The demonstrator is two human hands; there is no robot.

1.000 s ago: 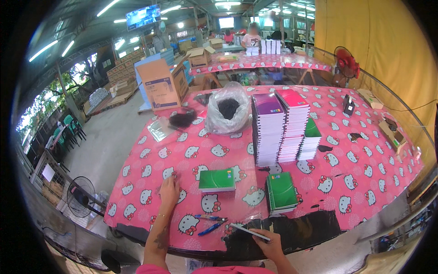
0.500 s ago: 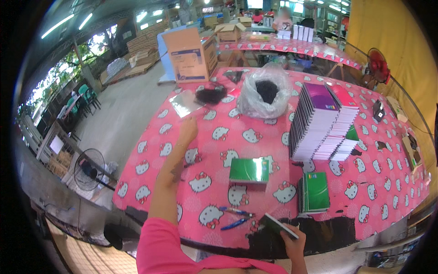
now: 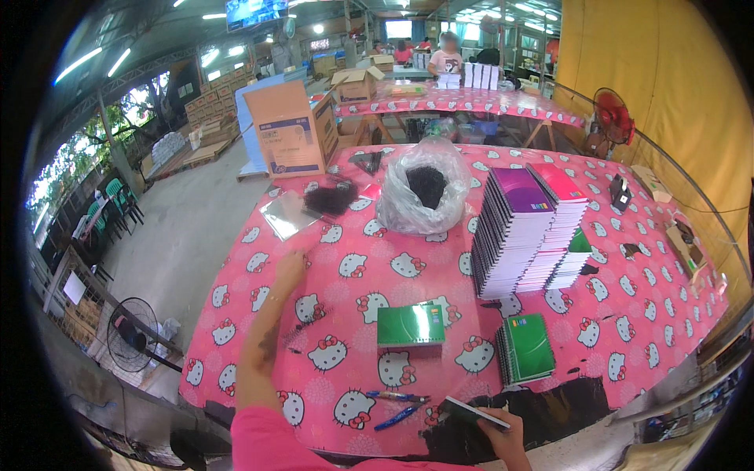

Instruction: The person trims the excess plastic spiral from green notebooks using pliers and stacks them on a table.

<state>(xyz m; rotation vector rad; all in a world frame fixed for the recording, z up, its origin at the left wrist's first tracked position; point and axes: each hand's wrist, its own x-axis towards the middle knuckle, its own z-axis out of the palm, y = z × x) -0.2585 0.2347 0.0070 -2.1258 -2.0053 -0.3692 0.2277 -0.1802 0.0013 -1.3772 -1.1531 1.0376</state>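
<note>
Our left hand (image 3: pixel 290 269), fingers close together, is near a clear sheet (image 3: pixel 289 217) on the pink table (image 3: pixel 339 295); we cannot tell if it holds anything. Rightward sits 1 green notebook pile (image 3: pixel 410 326); our right hand (image 3: pixel 504 433) grips a slim notebook (image 3: pixel 473 412) at the near edge.

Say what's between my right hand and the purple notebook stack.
Green notebooks lie between your right hand and the purple notebook stack in the head view.

You see daylight at left, ceiling tubes (image 3: pixel 79 65) overhead, glare on the green notebook (image 3: pixel 411 325), and black, bent fisheye edges.
</note>
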